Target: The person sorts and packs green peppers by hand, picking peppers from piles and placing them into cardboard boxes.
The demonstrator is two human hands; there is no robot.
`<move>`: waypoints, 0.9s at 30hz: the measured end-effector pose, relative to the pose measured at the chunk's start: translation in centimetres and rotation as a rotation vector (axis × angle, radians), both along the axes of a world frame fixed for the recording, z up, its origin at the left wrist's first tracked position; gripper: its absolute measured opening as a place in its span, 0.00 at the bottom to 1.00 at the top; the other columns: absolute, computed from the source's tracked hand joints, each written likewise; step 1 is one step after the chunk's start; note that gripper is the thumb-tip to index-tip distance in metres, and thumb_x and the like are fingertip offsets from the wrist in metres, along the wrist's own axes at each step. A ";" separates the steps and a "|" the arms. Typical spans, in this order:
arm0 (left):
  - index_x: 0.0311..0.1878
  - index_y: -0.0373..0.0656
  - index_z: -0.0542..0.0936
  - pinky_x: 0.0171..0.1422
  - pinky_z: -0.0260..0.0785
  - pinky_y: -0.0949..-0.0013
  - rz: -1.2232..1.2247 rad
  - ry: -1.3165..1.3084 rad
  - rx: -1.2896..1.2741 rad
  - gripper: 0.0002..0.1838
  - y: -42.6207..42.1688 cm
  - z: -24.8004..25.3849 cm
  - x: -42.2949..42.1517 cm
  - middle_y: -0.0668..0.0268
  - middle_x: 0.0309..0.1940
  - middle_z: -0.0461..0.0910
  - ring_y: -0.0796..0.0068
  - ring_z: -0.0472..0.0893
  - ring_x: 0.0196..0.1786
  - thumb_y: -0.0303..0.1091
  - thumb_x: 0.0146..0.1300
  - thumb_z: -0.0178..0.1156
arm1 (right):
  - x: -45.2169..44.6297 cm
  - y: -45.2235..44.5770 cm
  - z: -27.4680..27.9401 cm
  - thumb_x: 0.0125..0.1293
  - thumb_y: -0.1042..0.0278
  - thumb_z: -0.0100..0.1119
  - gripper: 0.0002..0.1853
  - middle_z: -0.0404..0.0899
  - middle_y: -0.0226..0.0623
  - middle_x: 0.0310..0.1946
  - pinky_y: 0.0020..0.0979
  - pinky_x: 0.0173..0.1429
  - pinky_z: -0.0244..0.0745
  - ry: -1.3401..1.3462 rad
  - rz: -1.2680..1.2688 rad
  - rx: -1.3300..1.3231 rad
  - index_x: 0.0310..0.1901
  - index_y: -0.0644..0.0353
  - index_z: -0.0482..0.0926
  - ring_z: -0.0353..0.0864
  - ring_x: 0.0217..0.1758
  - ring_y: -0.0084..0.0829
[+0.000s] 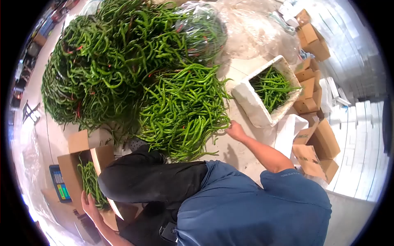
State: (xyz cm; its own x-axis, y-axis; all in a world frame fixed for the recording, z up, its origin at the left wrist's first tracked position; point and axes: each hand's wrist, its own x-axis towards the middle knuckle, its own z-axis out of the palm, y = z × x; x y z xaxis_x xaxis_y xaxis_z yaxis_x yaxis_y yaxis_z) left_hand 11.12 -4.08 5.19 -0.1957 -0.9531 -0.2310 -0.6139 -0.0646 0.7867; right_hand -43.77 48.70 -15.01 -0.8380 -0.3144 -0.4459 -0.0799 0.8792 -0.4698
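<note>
My left hand (91, 208) is at the near edge of an open cardboard box (67, 170). Its fingers are apart, beside the long green chili peppers (92, 184) inside. My right hand (235, 131) is closed at the right edge of a loose pile of bright green chili peppers (184, 106) on the floor. Its fingertips meet the outermost peppers, but what they grip is too small to make out. Right of the pile, a white foam box (248, 100) stands tilted with more green chili peppers (271, 88) in it.
A large heap of darker green peppers (102, 61) rises at the upper left, with a few red ones. Beside it are a clear plastic bag of peppers (201, 33) and crumpled plastic sheeting (254, 28). Several cardboard boxes (308, 92) line the right. A scale (60, 183) lies at left.
</note>
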 end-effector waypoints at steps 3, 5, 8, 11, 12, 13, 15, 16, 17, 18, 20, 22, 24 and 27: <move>0.72 0.35 0.69 0.66 0.68 0.63 -0.015 0.021 -0.022 0.26 1.3 1.6 0.8 0.56 0.68 0.72 0.66 0.74 0.66 0.36 0.75 0.58 | 1.4 -4.5 0.6 0.57 0.60 0.67 0.34 0.79 0.61 0.53 0.49 0.63 0.74 0.109 0.215 -0.106 0.62 0.68 0.70 0.78 0.59 0.58; 0.71 0.35 0.69 0.65 0.68 0.65 -0.020 0.063 -0.022 0.25 3.0 2.9 0.8 0.57 0.67 0.74 0.67 0.75 0.65 0.35 0.76 0.57 | 0.9 -7.8 2.5 0.58 0.60 0.66 0.36 0.75 0.61 0.58 0.48 0.65 0.72 0.144 0.290 -0.130 0.66 0.68 0.66 0.75 0.62 0.57; 0.71 0.35 0.70 0.63 0.70 0.66 0.014 0.052 -0.026 0.23 5.1 3.8 -0.2 0.57 0.65 0.75 0.68 0.77 0.63 0.32 0.76 0.55 | -1.8 -11.4 1.4 0.60 0.60 0.64 0.41 0.70 0.62 0.63 0.48 0.68 0.69 0.182 0.300 -0.101 0.71 0.68 0.60 0.71 0.66 0.58; 0.70 0.36 0.71 0.63 0.70 0.66 0.019 0.011 0.005 0.23 5.4 2.3 0.7 0.57 0.64 0.76 0.69 0.77 0.63 0.30 0.75 0.56 | -5.2 -15.5 2.5 0.61 0.62 0.63 0.39 0.70 0.63 0.63 0.47 0.71 0.66 0.180 0.273 -0.177 0.70 0.72 0.61 0.70 0.67 0.58; 0.70 0.36 0.71 0.64 0.70 0.67 0.000 -0.054 0.022 0.23 5.0 1.6 1.4 0.58 0.64 0.76 0.69 0.77 0.63 0.30 0.74 0.56 | -6.5 -16.3 1.9 0.61 0.62 0.63 0.39 0.71 0.63 0.63 0.46 0.69 0.69 0.236 0.305 -0.143 0.70 0.72 0.60 0.72 0.65 0.57; 0.70 0.37 0.72 0.64 0.70 0.67 -0.019 -0.117 0.040 0.23 5.0 1.0 1.7 0.58 0.64 0.75 0.69 0.77 0.63 0.29 0.74 0.57 | -7.7 -17.1 1.8 0.61 0.62 0.64 0.40 0.72 0.63 0.62 0.45 0.68 0.71 0.294 0.338 -0.109 0.70 0.72 0.60 0.74 0.63 0.56; 0.70 0.37 0.72 0.65 0.70 0.68 -0.036 -0.050 -0.018 0.23 5.2 0.3 1.8 0.60 0.63 0.76 0.69 0.77 0.62 0.26 0.73 0.56 | -9.8 -18.7 2.7 0.56 0.67 0.67 0.44 0.72 0.62 0.59 0.48 0.66 0.72 0.371 0.455 0.029 0.72 0.71 0.57 0.73 0.62 0.59; 0.70 0.37 0.71 0.65 0.70 0.68 -0.033 -0.057 -0.024 0.23 5.1 0.3 1.7 0.60 0.63 0.75 0.69 0.77 0.62 0.26 0.73 0.56 | -11.0 -19.5 2.7 0.56 0.69 0.66 0.43 0.72 0.58 0.59 0.48 0.64 0.72 0.416 0.492 0.095 0.72 0.68 0.57 0.74 0.61 0.56; 0.70 0.37 0.71 0.65 0.70 0.68 -0.033 -0.063 -0.028 0.22 5.1 0.3 1.7 0.60 0.63 0.75 0.68 0.77 0.62 0.26 0.73 0.55 | -12.1 -20.2 2.8 0.56 0.71 0.64 0.43 0.72 0.54 0.58 0.48 0.63 0.73 0.461 0.527 0.164 0.73 0.65 0.57 0.75 0.60 0.54; 0.70 0.37 0.71 0.65 0.70 0.68 -0.022 -0.092 -0.031 0.22 5.1 0.4 1.6 0.60 0.64 0.75 0.68 0.77 0.61 0.26 0.73 0.55 | -13.2 -20.8 2.7 0.55 0.72 0.65 0.44 0.71 0.53 0.61 0.50 0.64 0.71 0.530 0.560 0.194 0.74 0.63 0.57 0.74 0.63 0.52; 0.69 0.36 0.71 0.65 0.70 0.67 -0.002 -0.148 -0.037 0.22 5.2 0.6 1.6 0.60 0.65 0.74 0.68 0.77 0.61 0.25 0.74 0.55 | -15.4 -21.7 2.7 0.55 0.67 0.72 0.50 0.62 0.51 0.71 0.53 0.71 0.65 0.513 0.598 0.346 0.77 0.58 0.53 0.65 0.72 0.50; 0.69 0.37 0.71 0.65 0.70 0.67 0.020 -0.147 -0.049 0.22 5.3 0.5 1.7 0.59 0.66 0.73 0.67 0.77 0.61 0.25 0.74 0.54 | -17.3 -22.8 2.6 0.51 0.62 0.77 0.56 0.56 0.50 0.75 0.56 0.74 0.61 0.509 0.672 0.422 0.78 0.54 0.50 0.59 0.77 0.49; 0.70 0.37 0.71 0.65 0.70 0.66 0.014 -0.173 -0.068 0.22 5.4 0.3 1.8 0.58 0.66 0.73 0.65 0.77 0.61 0.27 0.74 0.54 | -19.0 -24.3 2.1 0.47 0.58 0.81 0.62 0.52 0.48 0.77 0.59 0.74 0.58 0.533 0.782 0.468 0.79 0.51 0.47 0.55 0.79 0.49; 0.70 0.36 0.70 0.66 0.70 0.66 0.028 -0.223 -0.067 0.22 5.4 0.4 1.2 0.58 0.66 0.72 0.65 0.77 0.62 0.28 0.75 0.54 | -21.0 -26.9 1.2 0.47 0.55 0.81 0.64 0.49 0.48 0.79 0.62 0.76 0.53 0.491 0.934 0.543 0.80 0.50 0.45 0.52 0.81 0.49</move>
